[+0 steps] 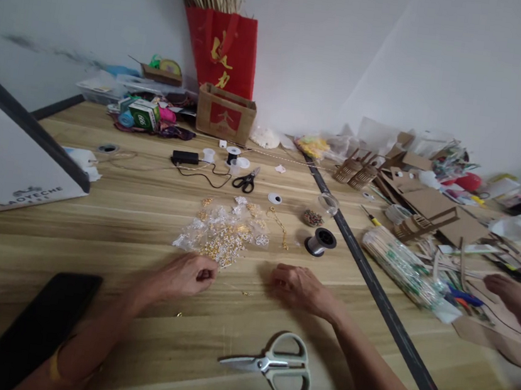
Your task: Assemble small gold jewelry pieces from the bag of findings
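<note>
Curled hands (191,274), grip impossible to tell; near crinkled clear plastic packets (189,232), glittering gold-and-silver metallic bits (225,248); on streaky pale-wood desk (139,212), before greyish-white wall (316,50)

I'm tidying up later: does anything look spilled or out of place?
Loose gold and silver bits lie heaped against clear bags, perhaps spilled, perhaps tipped out on purpose. One small gold piece lies apart from the heap, nearer the wearer than the left hand.
</note>
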A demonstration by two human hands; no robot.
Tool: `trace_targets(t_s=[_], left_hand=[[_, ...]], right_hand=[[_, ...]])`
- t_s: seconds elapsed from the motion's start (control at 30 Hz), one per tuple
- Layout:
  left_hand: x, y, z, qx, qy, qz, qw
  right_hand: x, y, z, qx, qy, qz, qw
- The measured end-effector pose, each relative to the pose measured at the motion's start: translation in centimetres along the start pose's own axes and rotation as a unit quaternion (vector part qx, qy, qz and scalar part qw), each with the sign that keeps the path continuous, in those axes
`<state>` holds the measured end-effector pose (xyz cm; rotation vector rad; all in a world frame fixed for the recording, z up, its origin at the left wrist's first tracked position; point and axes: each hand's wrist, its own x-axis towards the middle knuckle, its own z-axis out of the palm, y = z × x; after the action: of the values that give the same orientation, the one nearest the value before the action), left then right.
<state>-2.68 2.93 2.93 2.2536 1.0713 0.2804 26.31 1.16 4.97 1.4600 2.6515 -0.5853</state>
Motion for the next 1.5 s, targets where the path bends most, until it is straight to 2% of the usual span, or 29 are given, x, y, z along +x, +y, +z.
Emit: trace_targets(t_s=[0.17, 0.33, 0.83, 1.5], left_hand=[[-0.2, 0.3, -0.4, 0.039, -0.035, -0.015, 0.999], [-0.2, 0.6, -0.5, 0.045, -0.043, -0.021, 0.998], [0.0, -0.4, 0.1, 0.039, 0.006, -0.012, 0.999], [0.0, -1.1, 0.4, 0.039, 0.007, -0.004, 0.999]], right_hand=[[-1.0, -0.3, 0.8, 0.006, -0.018, 0.011, 1.000], [-1.0, -0.6, 1.3, -0.023, -0.012, 0.029, 0.999], [-0.3, 0.0, 1.5, -0.021, 0.000, 0.057, 0.998], [-0.3, -0.1, 1.3, 0.007, 0.001, 0.067, 0.998]])
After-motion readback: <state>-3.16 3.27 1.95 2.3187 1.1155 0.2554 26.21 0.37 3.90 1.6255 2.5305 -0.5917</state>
